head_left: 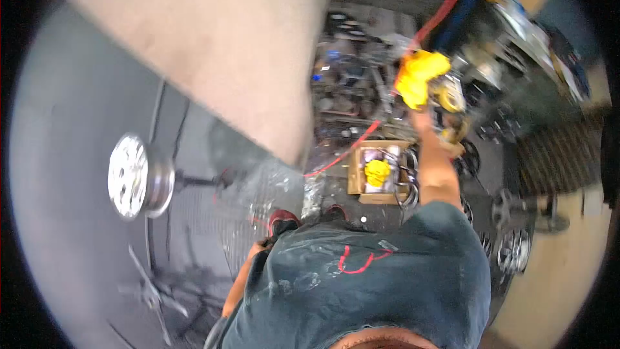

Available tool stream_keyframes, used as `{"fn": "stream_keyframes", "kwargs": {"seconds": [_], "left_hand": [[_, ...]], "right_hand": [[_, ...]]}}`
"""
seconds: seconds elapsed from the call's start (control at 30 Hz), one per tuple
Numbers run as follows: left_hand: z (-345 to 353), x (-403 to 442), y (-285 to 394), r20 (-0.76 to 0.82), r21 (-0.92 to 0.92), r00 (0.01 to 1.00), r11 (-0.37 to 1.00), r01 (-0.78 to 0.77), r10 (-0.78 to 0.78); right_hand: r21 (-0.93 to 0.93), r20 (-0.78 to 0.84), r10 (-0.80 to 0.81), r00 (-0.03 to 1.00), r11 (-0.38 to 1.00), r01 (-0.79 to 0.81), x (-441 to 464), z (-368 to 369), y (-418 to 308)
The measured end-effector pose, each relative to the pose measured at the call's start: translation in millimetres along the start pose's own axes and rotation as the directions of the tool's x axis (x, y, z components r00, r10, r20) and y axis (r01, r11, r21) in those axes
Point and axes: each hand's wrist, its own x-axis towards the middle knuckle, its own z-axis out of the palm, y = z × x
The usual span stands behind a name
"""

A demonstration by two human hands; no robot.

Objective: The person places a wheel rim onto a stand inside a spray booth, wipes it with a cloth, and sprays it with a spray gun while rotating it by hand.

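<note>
My right arm stretches forward, and a bright yellow cloth bunches over my right hand, hiding most of its fingers; the hand seems closed on it. Beyond and around it lie blurred metal parts and a yellow ring-shaped thing. Low at my side, close to the hem of my shirt, my left hand is curled by something dark that I cannot make out. Below my right forearm an open cardboard box holds another crumpled yellow cloth.
At left, a shiny wheel rim sits on a dark shaft, above a metal cross-shaped piece. A red hose runs across the floor. A large pale panel fills the upper left. More rims lie at right.
</note>
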Motion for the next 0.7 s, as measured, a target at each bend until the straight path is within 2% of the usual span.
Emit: {"fn": "stream_keyframes", "kwargs": {"seconds": [0.03,0.07,0.1,0.13,0.17,0.2,0.23,0.27,0.3,0.33,0.37,0.4,0.43,0.5,0.57,0.6,0.63,0.67,0.7], "left_hand": [[4,-5,-15,0.008,0.021,1.000,0.999,-0.025,0.025],[6,-6,-47,0.004,0.043,0.999,0.998,-0.036,0.036],[13,-11,-66,0.005,0.031,1.000,0.999,-0.014,0.013],[14,-18,-86,0.069,-0.046,0.981,0.983,-0.180,0.183],[24,-22,-114,-0.013,-0.093,0.991,0.986,-0.135,0.134],[35,-21,-138,-0.038,-0.156,0.989,0.977,-0.145,0.141],[48,-25,-147,-0.060,-0.215,0.985,0.961,-0.173,0.163],[56,-30,-147,-0.120,-0.251,0.983,0.953,-0.167,0.141],[64,-32,-151,-0.139,-0.169,0.984,0.976,-0.137,0.114],[67,-37,-152,-0.143,-0.083,0.986,0.992,-0.096,0.083],[64,-40,-155,-0.138,0.011,0.989,0.999,-0.052,0.053],[28,-90,-72,-0.055,-0.015,0.987,0.989,0.147,-0.148],[31,-90,-73,-0.061,-0.030,0.986,0.988,0.151,-0.153],[34,-90,-80,-0.097,0.246,0.977,0.947,0.207,-0.189],[37,-87,-93,-0.086,0.303,0.978,0.931,0.205,-0.187],[38,-87,-101,-0.068,0.280,0.982,0.942,0.186,-0.174],[40,-86,-108,-0.053,0.254,0.987,0.953,0.163,-0.155],[41,-87,-117,-0.031,0.233,0.990,0.962,0.142,-0.139],[42,-87,-121,-0.013,0.215,0.993,0.969,0.117,-0.117]], "right_hand": [[0.100,0.030,-0.047,0.998,0.994,0.044,-20,-41,-45],[-0.130,0.058,-0.330,0.942,0.933,0.335,34,-5,-4],[-0.423,0.082,-0.609,0.789,0.695,0.581,86,31,37],[-0.637,0.097,-0.809,0.580,0.397,0.661,135,65,75],[-0.345,-0.025,-0.639,0.769,0.728,0.593,126,45,39],[0.029,-0.146,-0.417,0.897,0.905,0.425,116,25,2],[-0.349,-0.037,-0.512,0.858,0.812,0.469,159,33,22],[-0.659,0.073,-0.595,0.800,0.574,0.487,205,44,45],[-0.172,0.082,-0.294,0.952,0.937,0.304,176,25,5],[0.342,0.082,0.040,0.996,0.937,-0.066,159,12,-26],[0.531,0.172,0.245,0.954,0.793,-0.299,135,1,-53],[0.593,0.206,0.172,0.963,0.761,-0.262,129,-8,-61],[0.655,0.230,0.100,0.968,0.720,-0.230,123,-18,-60],[0.905,0.101,0.093,0.991,0.405,-0.130,107,-37,-66],[0.992,0.124,-0.099,0.987,-0.002,-0.125,64,-87,-81],[0.769,-0.388,-0.218,0.896,0.460,0.445,29,-109,-87],[0.092,-0.654,-0.526,0.544,0.659,0.747,-14,-131,-97],[0.299,-0.713,-0.367,0.597,0.611,0.733,-75,-161,-134],[0.319,-0.768,-0.320,0.554,0.559,0.765,-131,-173,-163]]}}
